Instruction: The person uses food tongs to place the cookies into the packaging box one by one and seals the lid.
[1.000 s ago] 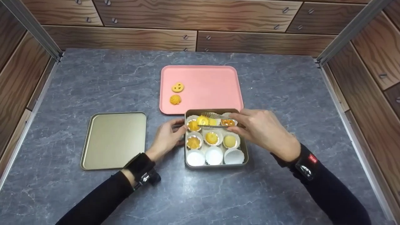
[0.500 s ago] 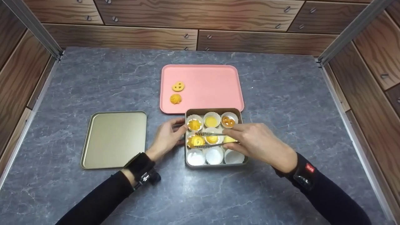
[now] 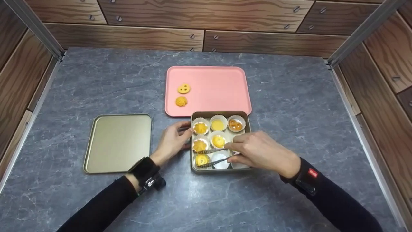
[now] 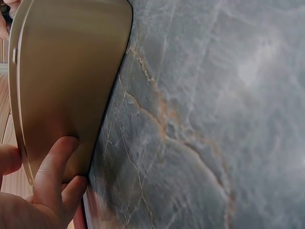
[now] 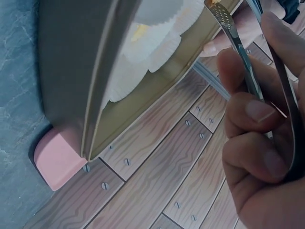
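Beside the left wall of the square metal tin [image 3: 222,172], my left hand [image 3: 172,140] holds it, thumb at the rim and fingertips against the outer wall [image 4: 71,95]. My right hand [image 3: 257,151] grips metal tongs [image 3: 215,162] with perforated tips [image 5: 221,16]. Their arms stand spread on either side of a round yellow cookie [image 3: 202,159], which sits in the front-left paper cup. More cookies fill cups in the tin, among them a pretzel-shaped one [image 3: 235,124] at the back right. A white paper cup [image 3: 220,157] shows bare at the front middle; my right hand partly covers the right column.
Just behind the tin is a pink tray [image 3: 215,87] bearing a pretzel-shaped cookie [image 3: 183,88] and a swirled cookie [image 3: 181,101]. The tin's lid [image 3: 119,143] lies at the left. Wood-patterned walls [image 3: 128,38] border the grey marbled table [image 3: 289,96].
From the tin's back row, the right hand brings the round yellow cookie forward in the tongs to the front-left cup. The tong arms now stand apart around it. The left hand stays at the tin.
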The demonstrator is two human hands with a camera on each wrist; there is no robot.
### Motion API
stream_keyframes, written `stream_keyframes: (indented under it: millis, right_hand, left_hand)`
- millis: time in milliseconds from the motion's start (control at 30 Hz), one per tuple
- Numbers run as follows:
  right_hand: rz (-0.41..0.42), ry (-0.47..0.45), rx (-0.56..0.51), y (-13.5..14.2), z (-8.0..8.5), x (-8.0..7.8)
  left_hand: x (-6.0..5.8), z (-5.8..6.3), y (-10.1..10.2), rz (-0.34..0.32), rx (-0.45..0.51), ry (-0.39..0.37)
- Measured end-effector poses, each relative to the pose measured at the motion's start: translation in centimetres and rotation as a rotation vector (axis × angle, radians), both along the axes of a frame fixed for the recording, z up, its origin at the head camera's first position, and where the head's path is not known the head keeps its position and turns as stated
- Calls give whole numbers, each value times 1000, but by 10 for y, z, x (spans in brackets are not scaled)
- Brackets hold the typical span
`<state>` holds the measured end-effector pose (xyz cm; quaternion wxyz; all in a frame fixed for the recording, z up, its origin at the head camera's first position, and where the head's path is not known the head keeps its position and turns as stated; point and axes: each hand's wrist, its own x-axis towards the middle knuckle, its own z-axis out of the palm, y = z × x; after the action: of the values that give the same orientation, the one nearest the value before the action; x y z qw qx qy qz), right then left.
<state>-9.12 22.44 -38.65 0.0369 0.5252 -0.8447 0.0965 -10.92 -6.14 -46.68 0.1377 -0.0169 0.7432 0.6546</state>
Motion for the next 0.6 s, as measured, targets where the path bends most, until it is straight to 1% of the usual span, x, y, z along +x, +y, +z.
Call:
stream_keyframes:
  millis: [233, 433, 600]
  right_hand:
    - [-15, -40, 13, -4, -5, -1]
    - [-26, -65, 30, -5, -6, -1]
    - [-25, -52, 43, -5, -5, -2]
  left_hand:
    - [0, -1, 0, -9, -11, 14]
    - [0, -1, 0, -17, -19, 11]
    - [0, -1, -1, -11, -9, -5]
